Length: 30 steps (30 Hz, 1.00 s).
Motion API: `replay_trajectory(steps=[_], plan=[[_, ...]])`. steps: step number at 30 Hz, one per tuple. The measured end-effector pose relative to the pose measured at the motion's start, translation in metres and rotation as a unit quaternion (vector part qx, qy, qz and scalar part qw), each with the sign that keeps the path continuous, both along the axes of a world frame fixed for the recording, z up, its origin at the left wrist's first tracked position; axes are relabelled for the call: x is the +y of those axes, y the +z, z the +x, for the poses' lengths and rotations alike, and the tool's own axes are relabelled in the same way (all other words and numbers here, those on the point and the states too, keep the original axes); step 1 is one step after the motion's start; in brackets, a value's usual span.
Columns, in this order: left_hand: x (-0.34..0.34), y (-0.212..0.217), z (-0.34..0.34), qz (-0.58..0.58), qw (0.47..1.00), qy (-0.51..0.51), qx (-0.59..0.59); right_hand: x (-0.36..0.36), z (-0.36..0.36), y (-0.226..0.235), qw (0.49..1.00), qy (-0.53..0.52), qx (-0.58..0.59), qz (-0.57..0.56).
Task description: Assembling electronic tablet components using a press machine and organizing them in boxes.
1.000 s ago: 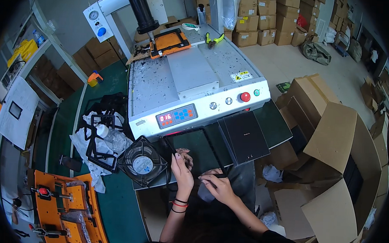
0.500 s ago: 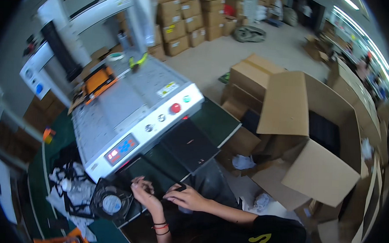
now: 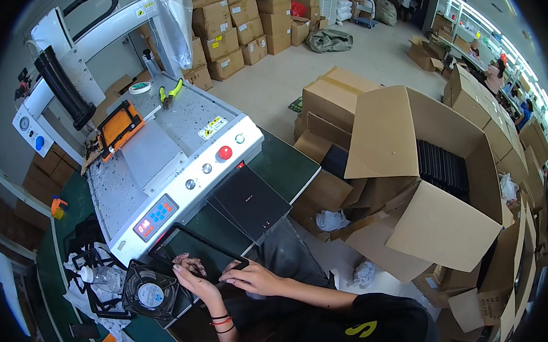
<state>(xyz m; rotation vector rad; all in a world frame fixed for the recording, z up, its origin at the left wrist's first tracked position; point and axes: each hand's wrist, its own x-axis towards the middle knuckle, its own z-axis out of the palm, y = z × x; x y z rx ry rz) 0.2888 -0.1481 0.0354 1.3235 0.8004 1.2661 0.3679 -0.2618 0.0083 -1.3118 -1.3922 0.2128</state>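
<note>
A thin black rectangular frame (image 3: 208, 240) is held tilted over the near edge of the table. The fingers of my right hand (image 3: 255, 278) are closed on its right-hand corner. Inside the frame's outline, my left hand (image 3: 197, 277) is turned palm up with its fingers curled and their tips smudged dark. Whatever those fingers hold, if anything, is hidden. A black cooling fan (image 3: 150, 294) sits just left of my left hand. Flat black panels (image 3: 249, 197) lie stacked on the table beyond my hands, against the machine's front.
A white benchtop machine (image 3: 183, 188) with buttons and an orange fixture (image 3: 120, 129) fills the table's back; green-handled cutters (image 3: 171, 93) lie on it. Left of the fan are a clear bottle (image 3: 104, 278) and black frame pieces. An open carton (image 3: 384, 136) holding black panels stands right.
My view has shifted, so the machine and cartons sit further left. The black frame is raised and now shows clearly between my hands. Both hands stay close together.
</note>
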Motion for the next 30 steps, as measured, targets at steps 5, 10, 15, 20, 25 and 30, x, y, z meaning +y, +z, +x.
replay_trajectory(steps=[5,10,15,20,25,30], plan=[[-0.004,0.005,0.001,-0.018,1.000,0.008,-0.019,-0.003,-0.001,0.003,1.000,-0.022,-0.006,0.007],[-0.003,0.003,0.000,0.009,1.000,-0.001,0.009,-0.006,0.001,0.003,0.996,-0.050,-0.068,0.011],[-0.006,0.002,-0.002,0.012,0.999,0.038,0.018,-0.005,0.000,0.005,0.998,-0.064,-0.019,0.012],[-0.006,-0.002,-0.001,0.027,0.999,-0.002,0.018,-0.011,-0.002,0.009,0.994,-0.102,-0.023,-0.015],[-0.008,0.006,0.000,0.046,0.999,0.001,0.021,-0.009,-0.001,0.009,0.993,-0.115,-0.038,-0.004],[-0.007,0.007,-0.003,0.048,0.998,0.000,0.031,-0.007,-0.002,0.008,0.993,-0.112,-0.033,0.006]])
